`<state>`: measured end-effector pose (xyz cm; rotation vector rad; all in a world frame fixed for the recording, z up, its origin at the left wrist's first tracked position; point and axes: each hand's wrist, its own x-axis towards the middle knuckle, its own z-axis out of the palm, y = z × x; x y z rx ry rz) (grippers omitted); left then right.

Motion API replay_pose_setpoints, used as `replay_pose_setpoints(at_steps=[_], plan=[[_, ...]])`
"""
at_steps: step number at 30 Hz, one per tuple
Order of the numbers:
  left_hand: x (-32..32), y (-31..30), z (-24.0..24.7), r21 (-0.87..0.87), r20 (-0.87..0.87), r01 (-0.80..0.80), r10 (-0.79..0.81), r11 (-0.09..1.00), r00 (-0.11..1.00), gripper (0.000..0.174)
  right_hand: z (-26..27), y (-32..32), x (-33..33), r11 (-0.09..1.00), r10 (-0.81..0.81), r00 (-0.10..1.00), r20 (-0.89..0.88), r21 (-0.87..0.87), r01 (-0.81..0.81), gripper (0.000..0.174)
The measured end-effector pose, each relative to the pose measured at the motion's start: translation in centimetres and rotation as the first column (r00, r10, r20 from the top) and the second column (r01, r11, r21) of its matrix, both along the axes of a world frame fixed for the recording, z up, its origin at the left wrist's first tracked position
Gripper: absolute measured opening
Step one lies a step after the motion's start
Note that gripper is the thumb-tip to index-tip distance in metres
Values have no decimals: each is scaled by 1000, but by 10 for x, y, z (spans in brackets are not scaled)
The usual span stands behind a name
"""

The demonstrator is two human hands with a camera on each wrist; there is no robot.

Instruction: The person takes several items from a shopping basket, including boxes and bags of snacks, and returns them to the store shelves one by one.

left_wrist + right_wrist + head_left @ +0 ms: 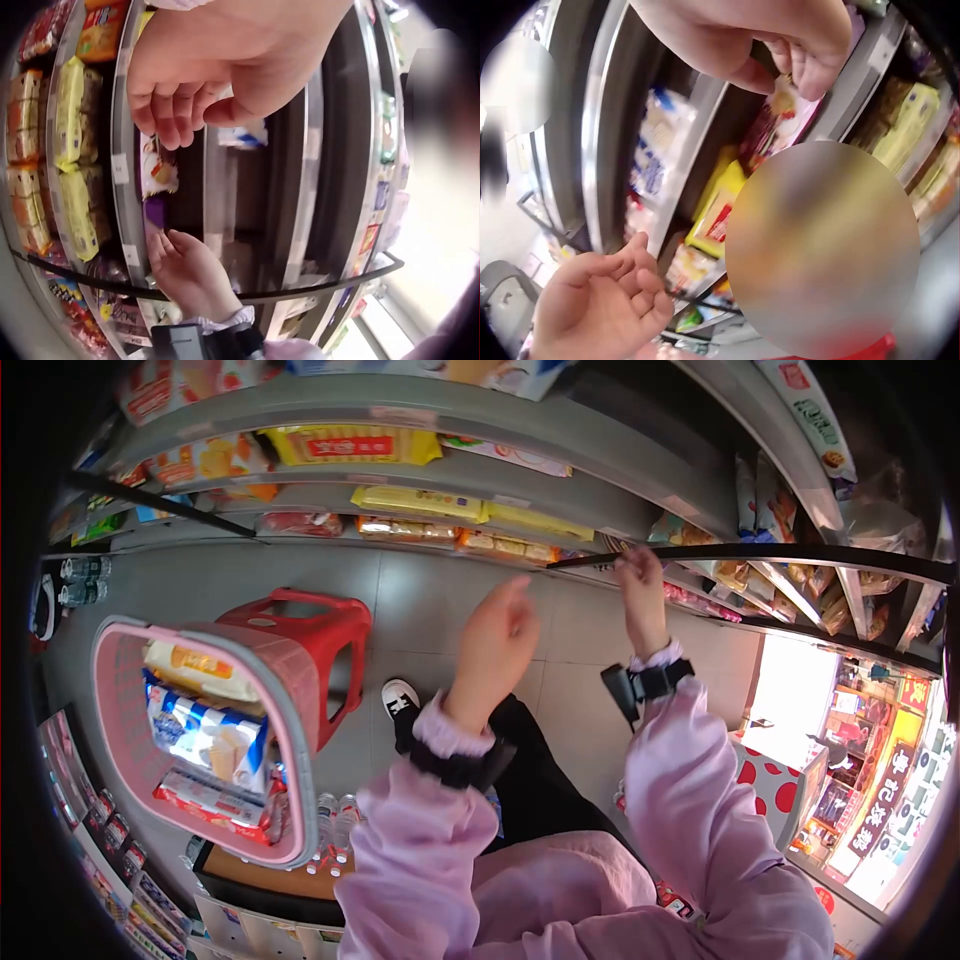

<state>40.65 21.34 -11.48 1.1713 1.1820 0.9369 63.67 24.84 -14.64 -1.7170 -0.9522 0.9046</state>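
Note:
My left hand (497, 650) is held up in front of the shelves, fingers loosely bent, with nothing in it. In the left wrist view it overlaps a white-and-purple snack packet (159, 169) on a shelf. Farther right, my right hand (643, 595) reaches toward the shelf with its fingers bent. The right wrist view has its fingertips right at the upper end of that same packet (780, 124). A purple item (155, 214) lies close to the right fingertips in the left wrist view.
A pink basket (110, 730) with several packets stands at left, beside a red plastic stool (340, 630). Yellow snack packs (350, 446) and other packets line the shelves (600, 440). A dark rail (780, 553) crosses at right. Water bottles (340, 830) stand behind the basket.

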Motion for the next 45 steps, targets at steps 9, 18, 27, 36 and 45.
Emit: replay_pose_setpoints(at_steps=[9,18,27,36,45], plan=[[159,145,-53,498,-332,-85,280,863,901,21,-30,91,100,954,10,767,642,225,-200,18],[188,194,-112,593,-516,139,242,793,821,24,-66,109,126,979,96,674,732,52,-196,15],[193,204,-140,710,-449,104,333,697,829,31,-56,116,126,935,289,484,826,-134,-329,23],[181,174,-74,387,-708,322,54,864,704,23,-43,107,118,978,168,692,702,-32,-205,21],[162,120,-56,403,-391,70,103,912,914,48,-37,76,101,992,120,874,470,-18,-127,32]])
